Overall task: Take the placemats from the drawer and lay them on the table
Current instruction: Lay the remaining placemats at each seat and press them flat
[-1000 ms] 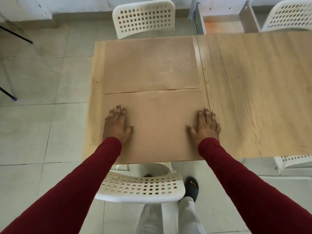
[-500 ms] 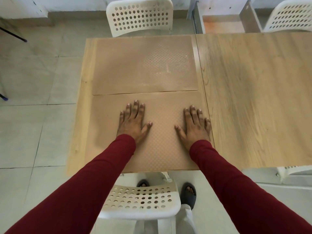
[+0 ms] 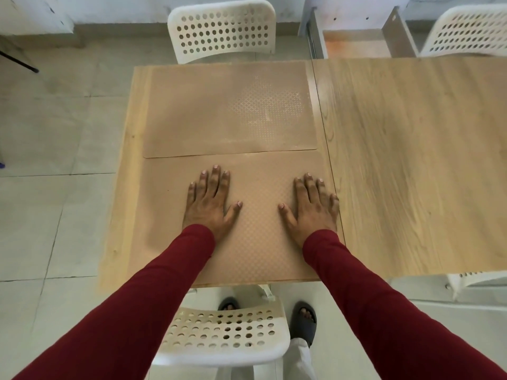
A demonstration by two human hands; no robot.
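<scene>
Two tan placemats lie flat on the left wooden table point(image 3: 124, 204), edge to edge. The far placemat point(image 3: 208, 113) has a faint diamond pattern. The near placemat point(image 3: 258, 242) reaches the table's front edge. My left hand point(image 3: 211, 201) presses palm-down on the near mat's left half, fingers spread. My right hand point(image 3: 312, 207) rests palm-down near the mat's right edge, little finger at the seam between the tables. Neither hand holds anything. The open drawer point(image 3: 356, 45) shows beyond the table at the back, its inside looking bare.
A second wooden table point(image 3: 417, 160) adjoins on the right. White perforated chairs stand at the far side point(image 3: 222, 28), the near side point(image 3: 227, 335) and the back right point(image 3: 469, 31). My feet in dark sandals point(image 3: 303, 320) are on the tiled floor below.
Both hands slid inward along the near placemat from its outer edges toward its middle, staying flat on it. The view shifted slightly left.
</scene>
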